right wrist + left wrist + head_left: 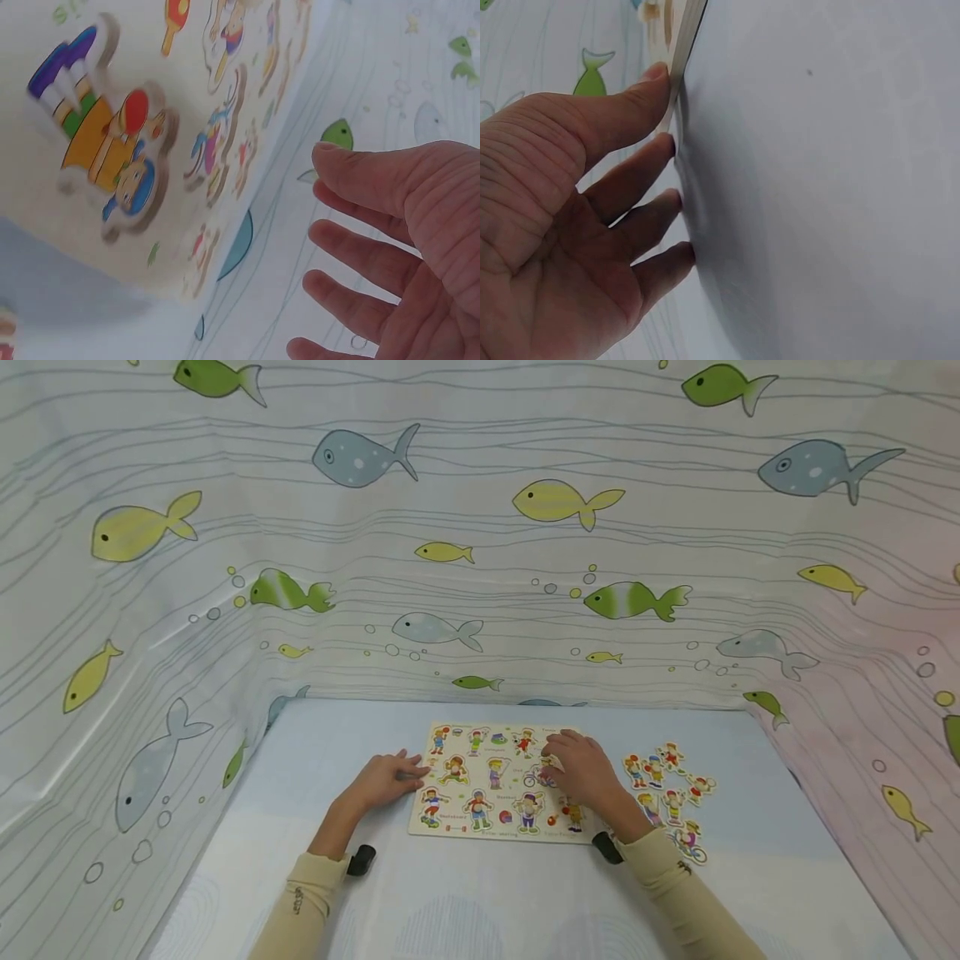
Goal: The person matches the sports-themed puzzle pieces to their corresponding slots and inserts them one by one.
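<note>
A cream puzzle board (474, 774) with pictures of children playing sports lies on the table. At its left edge is my left hand (386, 781). The left wrist view has the thumb of that hand (577, 195) touching the board's edge (688, 41), the other fingers spread against the tabletop. Over the board's right part reaches my right hand (588, 774), hiding some pictures there. In the right wrist view this hand (397, 247) has extended fingers with nothing between them, near a picture of a child with a red paddle (112, 142).
Several loose puzzle pieces (672, 806) shaped like children lie in a group right of the board, near my right forearm. Behind the pale blue table (465, 893) hangs a fish-patterned cloth (480, 585), which also runs along both sides.
</note>
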Tool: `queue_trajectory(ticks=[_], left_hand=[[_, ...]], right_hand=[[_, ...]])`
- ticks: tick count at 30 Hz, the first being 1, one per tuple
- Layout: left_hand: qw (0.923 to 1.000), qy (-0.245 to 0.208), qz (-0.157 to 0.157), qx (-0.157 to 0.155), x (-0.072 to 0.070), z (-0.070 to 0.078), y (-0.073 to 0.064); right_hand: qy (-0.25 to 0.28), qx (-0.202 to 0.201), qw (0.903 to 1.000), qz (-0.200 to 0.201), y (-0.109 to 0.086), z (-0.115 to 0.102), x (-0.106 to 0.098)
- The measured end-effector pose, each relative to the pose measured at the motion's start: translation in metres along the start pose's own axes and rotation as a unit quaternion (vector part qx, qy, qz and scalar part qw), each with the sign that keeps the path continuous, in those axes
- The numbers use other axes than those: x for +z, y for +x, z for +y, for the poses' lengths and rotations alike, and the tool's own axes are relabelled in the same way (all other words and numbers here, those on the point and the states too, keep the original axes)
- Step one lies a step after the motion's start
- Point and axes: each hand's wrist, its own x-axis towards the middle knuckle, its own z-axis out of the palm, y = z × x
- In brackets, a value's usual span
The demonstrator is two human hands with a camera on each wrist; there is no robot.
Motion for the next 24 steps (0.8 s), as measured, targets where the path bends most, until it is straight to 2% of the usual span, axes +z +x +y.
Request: queue_trajectory(ticks=[6,12,24], left_hand=[[1.0,-0.004,-0.002,-0.007,-0.001,0.002,-0.001],[1.0,0.0,-0.001,-0.002,-0.002,0.003,-0.002],[1.0,-0.002,0.0,0.002,-0.002,0.003,-0.001]], right_hand=[[-0.006,0.019,0.9998,0.002,-0.009,0.017,-0.005],[-0.012,0.052,0.9986,-0.006,-0.018,0.035,-0.009],[-0.015,0.09,0.9958,-0.003,-0.03,0.064,-0.017]])
